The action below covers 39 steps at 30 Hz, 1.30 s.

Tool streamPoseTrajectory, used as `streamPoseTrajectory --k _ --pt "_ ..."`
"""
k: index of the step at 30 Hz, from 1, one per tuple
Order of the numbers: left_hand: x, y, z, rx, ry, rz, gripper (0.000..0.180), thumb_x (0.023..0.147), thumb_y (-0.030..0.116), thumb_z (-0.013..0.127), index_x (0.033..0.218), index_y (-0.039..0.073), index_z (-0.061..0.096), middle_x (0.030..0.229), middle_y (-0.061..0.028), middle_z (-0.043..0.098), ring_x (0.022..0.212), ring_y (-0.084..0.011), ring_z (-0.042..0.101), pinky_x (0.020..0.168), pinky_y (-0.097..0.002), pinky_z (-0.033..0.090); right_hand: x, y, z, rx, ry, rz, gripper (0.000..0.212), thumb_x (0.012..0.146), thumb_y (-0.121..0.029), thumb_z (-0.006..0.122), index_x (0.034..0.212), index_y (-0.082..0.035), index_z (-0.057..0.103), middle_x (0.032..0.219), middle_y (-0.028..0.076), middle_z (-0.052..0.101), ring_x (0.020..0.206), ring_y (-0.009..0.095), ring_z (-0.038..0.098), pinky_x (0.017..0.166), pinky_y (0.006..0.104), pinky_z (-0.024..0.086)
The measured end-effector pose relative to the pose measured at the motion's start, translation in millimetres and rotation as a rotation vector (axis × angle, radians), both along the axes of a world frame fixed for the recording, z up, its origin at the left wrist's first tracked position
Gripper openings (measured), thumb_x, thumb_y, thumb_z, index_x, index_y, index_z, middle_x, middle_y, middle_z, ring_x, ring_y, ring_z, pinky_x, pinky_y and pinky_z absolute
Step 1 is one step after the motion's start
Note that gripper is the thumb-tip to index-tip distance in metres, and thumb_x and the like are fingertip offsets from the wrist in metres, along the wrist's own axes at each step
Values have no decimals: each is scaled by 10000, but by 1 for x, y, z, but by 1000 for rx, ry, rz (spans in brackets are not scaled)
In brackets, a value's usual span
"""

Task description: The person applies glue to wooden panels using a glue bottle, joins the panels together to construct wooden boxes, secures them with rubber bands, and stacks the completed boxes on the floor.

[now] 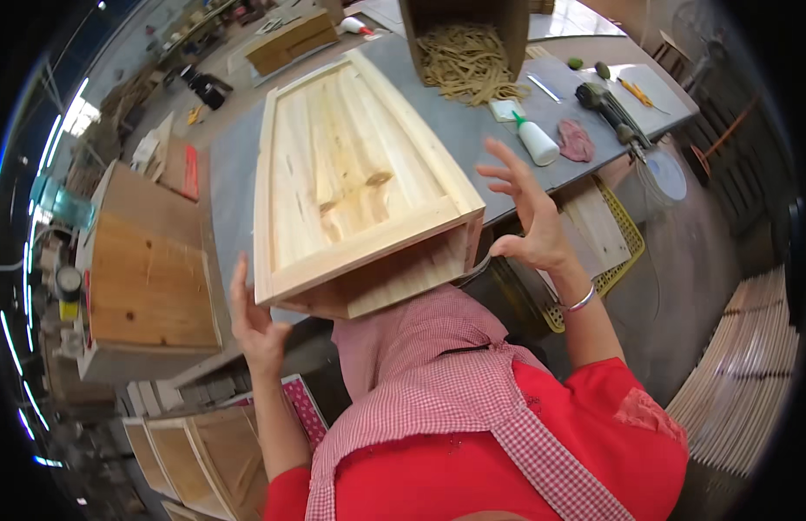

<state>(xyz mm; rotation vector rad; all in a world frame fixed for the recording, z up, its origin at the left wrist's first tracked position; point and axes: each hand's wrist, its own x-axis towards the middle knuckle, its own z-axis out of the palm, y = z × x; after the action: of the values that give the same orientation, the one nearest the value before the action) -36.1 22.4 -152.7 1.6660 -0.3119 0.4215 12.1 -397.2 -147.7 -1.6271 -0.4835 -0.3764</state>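
A pale wooden box (360,174) with a framed, knotty plank panel on top lies on the grey worktable (225,187). Its hollow end faces me and reaches the table's near edge, close to my checked apron. Just off the box's near left corner is my left hand (261,328), fingers up and thumb apart. My right hand (533,217), with a bangle on the wrist, is raised beside the near right corner, its fingers spread. Neither hand holds anything, and a small gap shows between each and the wood.
Right of the box are a white glue bottle (537,141), a pink cloth (576,141), a power tool (604,108) and a carton of tan strips (468,65). Wooden cabinets (151,278) stand left. A yellow crate (629,247) sits below; stacked slats (737,365) stand at right.
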Motion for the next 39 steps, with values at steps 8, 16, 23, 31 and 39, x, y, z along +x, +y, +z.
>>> streamPoseTrajectory --k 8,16,23,31,39 --pt "0 -4 -87 756 456 -116 564 725 206 861 1183 -23 623 1186 -197 650 1112 -349 604 983 -414 458 6 -1 -99 -815 -120 116 830 640 -361 852 1320 -12 530 1050 149 610 957 330 561 841 408 448" --pt "-1 -8 -90 858 632 -64 643 735 277 856 1240 -12 583 1240 -224 607 1180 -391 553 1003 -442 435 30 -4 -88 -900 -63 213 780 681 -315 822 1319 20 524 986 146 616 948 330 584 871 397 455" --pt "-12 5 -108 710 642 -121 426 824 183 784 1177 -8 640 1128 -199 680 1075 -334 628 944 -423 483 223 -46 -78 -876 25 31 235 826 -167 601 1021 -42 639 982 201 649 957 388 619 839 462 504" --pt "-17 -7 -91 838 646 -110 396 880 311 711 1157 31 671 1131 -205 680 1088 -362 625 954 -427 479 387 -43 -80 -1326 95 -582 194 787 -100 599 902 -39 743 1026 211 706 1022 369 661 903 459 525" --pt "-7 -11 -81 696 560 -162 454 803 171 768 1215 41 629 1218 -234 618 1145 -362 581 1001 -422 445 425 -37 58 -260 -317 -905 175 941 -203 530 947 -35 577 944 265 663 904 462 635 747 538 504"
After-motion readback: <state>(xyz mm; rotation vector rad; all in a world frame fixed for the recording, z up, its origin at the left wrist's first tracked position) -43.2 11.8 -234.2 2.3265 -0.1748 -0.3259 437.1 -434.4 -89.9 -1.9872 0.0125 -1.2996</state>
